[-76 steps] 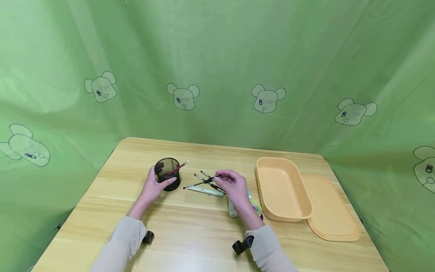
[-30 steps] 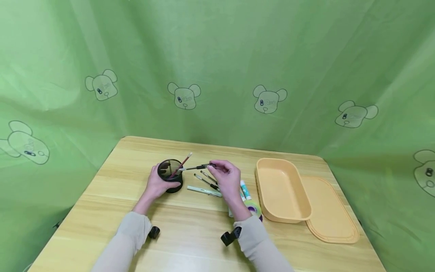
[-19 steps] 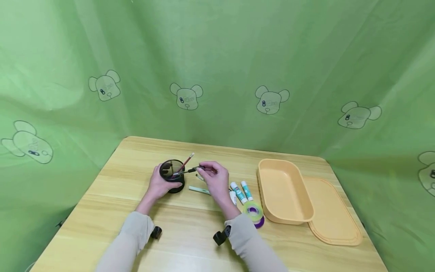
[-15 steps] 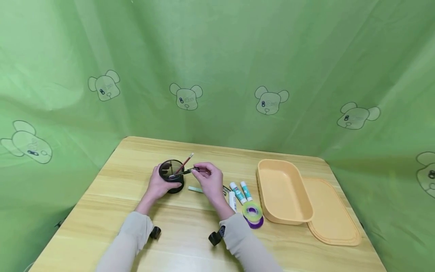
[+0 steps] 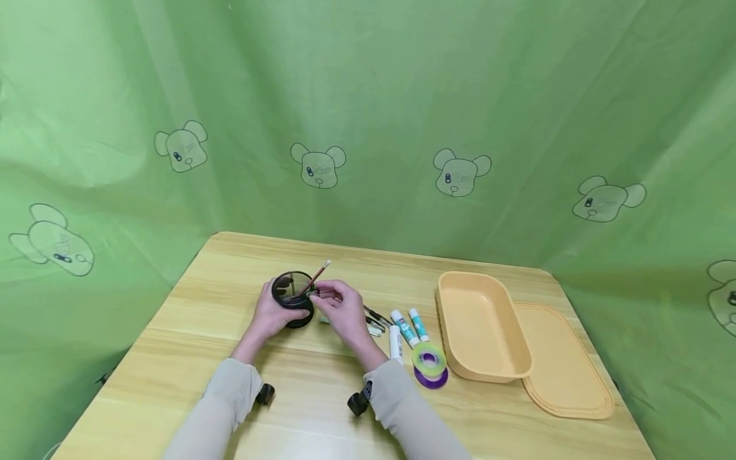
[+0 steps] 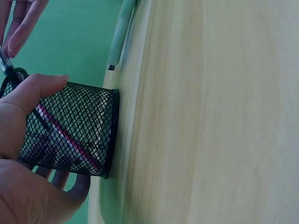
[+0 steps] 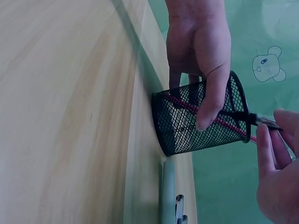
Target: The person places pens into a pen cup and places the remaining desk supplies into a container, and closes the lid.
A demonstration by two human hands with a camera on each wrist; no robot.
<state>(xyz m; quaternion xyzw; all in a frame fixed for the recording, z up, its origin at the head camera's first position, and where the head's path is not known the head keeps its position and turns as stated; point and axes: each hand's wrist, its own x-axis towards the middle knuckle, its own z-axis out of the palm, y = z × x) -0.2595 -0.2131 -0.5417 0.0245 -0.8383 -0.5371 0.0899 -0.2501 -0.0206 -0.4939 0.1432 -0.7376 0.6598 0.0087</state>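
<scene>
My left hand (image 5: pixel 270 317) grips a black mesh pen holder (image 6: pixel 88 112) from its left side, thumb across the front and fingers behind. A red pencil (image 5: pixel 319 273) with a white eraser leans inside it and sticks out over the rim. My right hand (image 5: pixel 346 317) pinches a black pen (image 7: pixel 254 119) by its upper end at the rim. In the right wrist view its lower part shows through the mesh, inside the holder. A pale green pen (image 6: pixel 122 32) lies on the table close to the holder, partly hidden by my right hand in the head view.
More black pens (image 5: pixel 377 315) lie right of my right hand. Beyond are a white tube (image 5: pixel 395 344), two glue sticks (image 5: pixel 405 328) and tape rolls (image 5: pixel 429 359), yellow-green over purple. An orange box (image 5: pixel 483 326) stands at right, beside its flat lid (image 5: pixel 566 364).
My right hand has moved left with the black pen, from over the loose pens to the holder, and the pen has gone down into it. The left hand keeps its grip, shifted slightly right.
</scene>
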